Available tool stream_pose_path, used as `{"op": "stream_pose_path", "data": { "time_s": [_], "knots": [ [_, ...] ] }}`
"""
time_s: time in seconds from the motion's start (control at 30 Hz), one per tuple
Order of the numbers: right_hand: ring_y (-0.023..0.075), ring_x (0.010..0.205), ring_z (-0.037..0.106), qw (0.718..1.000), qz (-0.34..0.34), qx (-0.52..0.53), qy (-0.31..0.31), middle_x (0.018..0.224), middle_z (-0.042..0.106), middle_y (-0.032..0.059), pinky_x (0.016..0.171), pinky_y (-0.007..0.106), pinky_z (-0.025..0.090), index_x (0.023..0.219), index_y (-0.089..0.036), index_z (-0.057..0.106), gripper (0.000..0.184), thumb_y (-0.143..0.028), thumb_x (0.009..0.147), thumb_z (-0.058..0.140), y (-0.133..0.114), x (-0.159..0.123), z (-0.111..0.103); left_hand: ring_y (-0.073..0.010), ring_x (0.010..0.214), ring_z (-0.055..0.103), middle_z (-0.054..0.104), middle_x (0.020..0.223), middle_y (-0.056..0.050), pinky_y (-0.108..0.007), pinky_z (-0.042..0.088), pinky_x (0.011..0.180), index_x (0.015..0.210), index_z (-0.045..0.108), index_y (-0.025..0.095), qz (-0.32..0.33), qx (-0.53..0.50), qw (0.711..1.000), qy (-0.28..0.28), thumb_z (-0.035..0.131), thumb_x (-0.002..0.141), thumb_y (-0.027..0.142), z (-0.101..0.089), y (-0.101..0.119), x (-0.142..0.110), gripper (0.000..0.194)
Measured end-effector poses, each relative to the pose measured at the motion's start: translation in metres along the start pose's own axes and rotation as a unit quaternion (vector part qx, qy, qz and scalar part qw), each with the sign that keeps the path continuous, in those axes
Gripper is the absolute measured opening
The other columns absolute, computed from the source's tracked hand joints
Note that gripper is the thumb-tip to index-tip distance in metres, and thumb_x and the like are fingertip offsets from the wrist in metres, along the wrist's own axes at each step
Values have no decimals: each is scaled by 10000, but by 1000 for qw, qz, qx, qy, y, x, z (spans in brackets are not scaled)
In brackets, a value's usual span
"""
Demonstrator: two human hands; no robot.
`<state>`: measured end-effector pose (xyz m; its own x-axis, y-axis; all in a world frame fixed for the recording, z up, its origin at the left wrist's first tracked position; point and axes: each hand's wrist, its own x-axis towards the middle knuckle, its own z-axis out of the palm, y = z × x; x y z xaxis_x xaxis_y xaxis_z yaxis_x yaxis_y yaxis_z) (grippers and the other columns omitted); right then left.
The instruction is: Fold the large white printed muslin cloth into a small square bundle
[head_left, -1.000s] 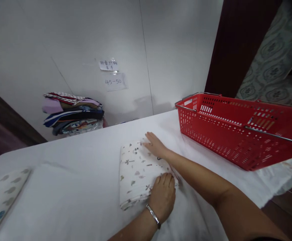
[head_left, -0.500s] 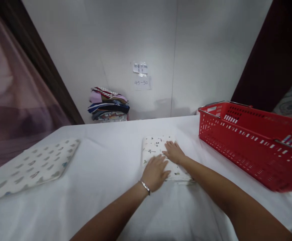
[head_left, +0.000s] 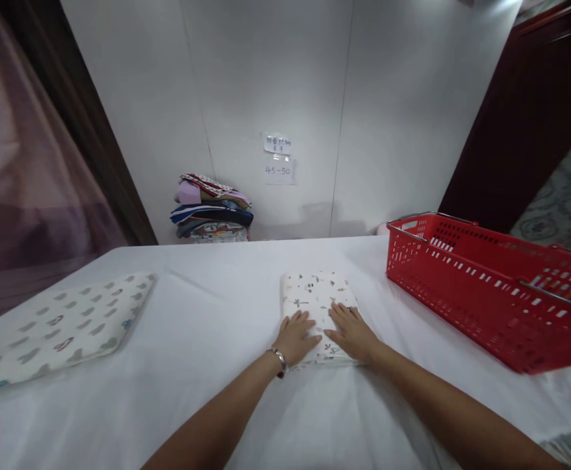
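A folded white cloth with small grey prints [head_left: 316, 297] lies on the white-covered table [head_left: 207, 391]. My left hand [head_left: 296, 337], with a bracelet at the wrist, rests flat on the cloth's near left part, fingers stretched out. My right hand [head_left: 351, 331] lies flat beside it on the near right part, fingers also extended. Both hands press on the cloth and hold nothing.
A red plastic basket [head_left: 486, 287] with metal handles stands at the right. A flat patterned pad [head_left: 55, 329] lies at the left. A stack of folded fabrics [head_left: 212, 215] sits against the white wall, under two paper labels [head_left: 278, 158]. A dark door is at far right.
My view has swung left and risen. Both hands have slid toward the cloth's near edge and now lie side by side on it.
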<state>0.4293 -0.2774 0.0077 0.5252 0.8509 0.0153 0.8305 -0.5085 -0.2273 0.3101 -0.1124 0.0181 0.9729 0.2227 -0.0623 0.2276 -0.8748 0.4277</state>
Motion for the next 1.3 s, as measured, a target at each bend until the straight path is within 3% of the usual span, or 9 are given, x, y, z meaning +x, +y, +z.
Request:
{"op": "stream_pose_path", "data": {
  "time_s": [0.2, 0.33, 0.43, 0.6, 0.77, 0.9, 1.03, 1.17, 1.3],
  "knots": [
    [237, 1344, 133, 996, 43, 74, -13, 1455, 220, 77, 1076, 390, 89, 1365, -205, 345, 593, -495, 848, 370, -14, 40, -19, -224, 1353, 95, 189, 1466, -54, -470, 124, 1080, 1308, 386, 229, -22, 34, 998, 53, 357, 826, 498, -30, -19, 49, 553],
    [232, 1349, 86, 996, 42, 23, 76, 1467, 172, 110, 1070, 400, 66, 1375, -111, 299, 590, -441, 885, 303, -19, 101, -32, -235, 1355, 75, 166, 1472, -71, -491, 92, 1073, 1322, 358, 196, -37, 104, 990, 85, 329, 837, 375, -28, -21, 100, 518],
    [228, 1349, 78, 991, 99, -10, 87, 1465, 183, 114, 1066, 403, 51, 1378, -102, 283, 620, -481, 887, 281, 4, 131, -25, -252, 1356, 34, 110, 1482, -78, -503, 74, 1071, 1365, 280, 169, -78, 110, 988, 76, 274, 836, 486, -20, -27, 127, 616],
    [239, 1349, 61, 984, 172, 4, 52, 1465, 180, 114, 1055, 442, 70, 1390, -107, 254, 766, -636, 837, 215, 51, 140, 4, -255, 1355, -28, 17, 1489, -43, -499, 108, 1067, 1407, 156, 182, -117, 88, 989, 39, 188, 797, 636, -5, -44, 140, 762],
    [248, 1349, 50, 985, 161, 15, 52, 1470, 164, 115, 1046, 443, 114, 1394, -122, 233, 775, -652, 830, 198, 57, 145, 10, -251, 1356, -29, 20, 1490, -34, -500, 117, 1067, 1405, 161, 198, -114, 84, 989, 40, 212, 799, 633, -6, -45, 143, 747],
    [261, 1346, 57, 985, 171, 9, 20, 1470, 158, 125, 1040, 448, 138, 1384, -110, 246, 730, -607, 850, 235, 50, 144, -7, -293, 1348, 10, 49, 1486, -90, -502, 131, 1052, 1391, 185, 160, -100, 60, 993, 2, 264, 809, 615, -22, -36, 136, 743],
    [263, 1347, 50, 989, 145, -1, -9, 1476, 130, 125, 1048, 458, 99, 1380, -115, 252, 676, -551, 865, 283, 35, 114, -22, -271, 1350, -17, 16, 1490, -69, -480, 75, 1065, 1391, 174, 178, -48, 45, 998, 5, 262, 834, 590, -28, -30, 96, 699],
    [220, 1355, 23, 999, 32, -19, 26, 1481, 126, 91, 1068, 424, 22, 1396, -152, 228, 676, -569, 866, 274, 20, 52, -14, -228, 1358, 5, 37, 1490, -25, -476, 59, 1081, 1389, 192, 254, 23, 35, 999, 4, 269, 822, 625, -13, -28, 37, 682],
    [240, 1347, 107, 1000, 14, -10, 6, 1462, 207, 89, 1064, 460, 65, 1362, -187, 315, 603, -535, 870, 322, 18, 9, -4, -224, 1357, 60, 141, 1477, -13, -486, 98, 1078, 1346, 307, 268, 51, -6, 999, 5, 301, 851, 556, 5, -27, 6, 572]
  ]
}}
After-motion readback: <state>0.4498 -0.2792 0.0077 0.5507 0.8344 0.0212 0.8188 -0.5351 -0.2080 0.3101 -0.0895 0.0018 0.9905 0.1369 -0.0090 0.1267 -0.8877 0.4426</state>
